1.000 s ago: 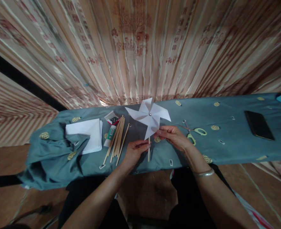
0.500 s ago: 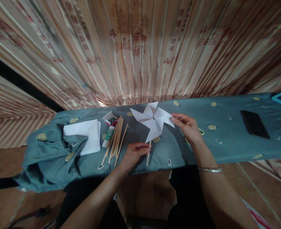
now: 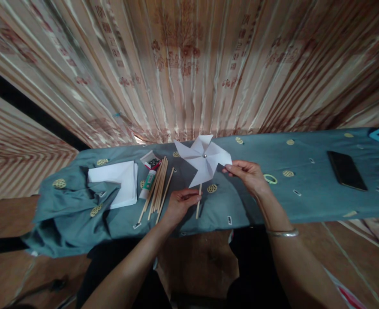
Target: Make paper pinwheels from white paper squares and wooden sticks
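Observation:
A white paper pinwheel [image 3: 203,158] with a metal pin at its centre stands above the blue-grey patterned cloth [image 3: 305,197] that covers the table. My left hand [image 3: 178,203] pinches its thin wooden stick [image 3: 198,206]. My right hand [image 3: 247,175] holds the tip of the pinwheel's right blade between thumb and fingers. A metal bangle sits on my right wrist. Under my right hand lie scissors with a pale green handle loop [image 3: 269,179], mostly hidden.
Left of the pinwheel lie a bundle of wooden sticks [image 3: 157,186], a glue tube [image 3: 148,181], a small packet [image 3: 152,162] and a stack of white paper [image 3: 118,182]. A dark phone [image 3: 346,170] lies at the right. A striped curtain hangs behind.
My right hand went from the pinwheel's lower blade up to its right blade and now holds that tip slightly lower. The pinwheel has turned a little. My left hand stays on the stick.

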Tool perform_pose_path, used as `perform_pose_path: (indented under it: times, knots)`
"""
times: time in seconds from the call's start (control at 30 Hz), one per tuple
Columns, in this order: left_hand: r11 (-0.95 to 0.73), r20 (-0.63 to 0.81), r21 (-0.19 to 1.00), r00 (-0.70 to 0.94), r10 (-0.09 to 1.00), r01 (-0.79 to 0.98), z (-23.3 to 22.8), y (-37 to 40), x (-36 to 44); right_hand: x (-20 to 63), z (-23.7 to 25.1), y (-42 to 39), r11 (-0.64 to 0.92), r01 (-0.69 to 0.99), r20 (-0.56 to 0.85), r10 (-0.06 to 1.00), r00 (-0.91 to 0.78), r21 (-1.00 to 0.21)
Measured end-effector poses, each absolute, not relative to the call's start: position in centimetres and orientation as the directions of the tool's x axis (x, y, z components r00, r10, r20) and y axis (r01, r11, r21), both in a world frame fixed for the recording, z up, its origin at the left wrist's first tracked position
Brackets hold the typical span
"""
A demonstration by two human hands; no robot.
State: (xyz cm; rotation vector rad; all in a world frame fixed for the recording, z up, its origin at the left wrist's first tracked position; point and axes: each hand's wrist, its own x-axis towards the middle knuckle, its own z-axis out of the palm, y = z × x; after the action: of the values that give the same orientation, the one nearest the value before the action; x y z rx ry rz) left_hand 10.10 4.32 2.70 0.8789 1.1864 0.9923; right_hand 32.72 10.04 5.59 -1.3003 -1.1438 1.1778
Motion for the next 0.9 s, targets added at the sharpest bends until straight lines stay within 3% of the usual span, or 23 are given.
perform_pose_path:
  times: [0.33, 0.57, 0.67, 0.77, 0.9]
  knots:
    - [0.268, -0.264, 0.955, 0.048, 0.963, -0.129, 2.6, 4.7, 9.9, 30.6, 5.3, 8.8, -0.155, 0.038, -0.159, 0.971, -0.177, -0.987]
    - [0.233, -0.225, 0.962, 0.069, 0.972, -0.145, 2.4, 4.8, 9.8, 28.9, 5.9, 7.7, -0.186, 0.065, -0.193, 0.849, -0.491, -0.981]
    - [0.242, -0.231, 0.957, 0.086, 0.969, -0.157, 2.5, 4.8, 9.8, 29.7, 6.6, 7.6, -0.218, 0.082, -0.226, 0.803, -0.551, -0.973]
    - [0.248, -0.237, 0.956, 0.085, 0.968, -0.156, 2.7, 4.7, 9.7, 31.9, 7.1, 8.0, -0.194, 0.041, -0.192, 0.874, -0.447, -0.980]
    - [0.285, -0.267, 0.948, 0.138, 0.954, -0.139, 3.0, 4.5, 9.7, 34.5, 6.8, 9.4, -0.087, -0.097, -0.084, 0.996, -0.035, -0.992]
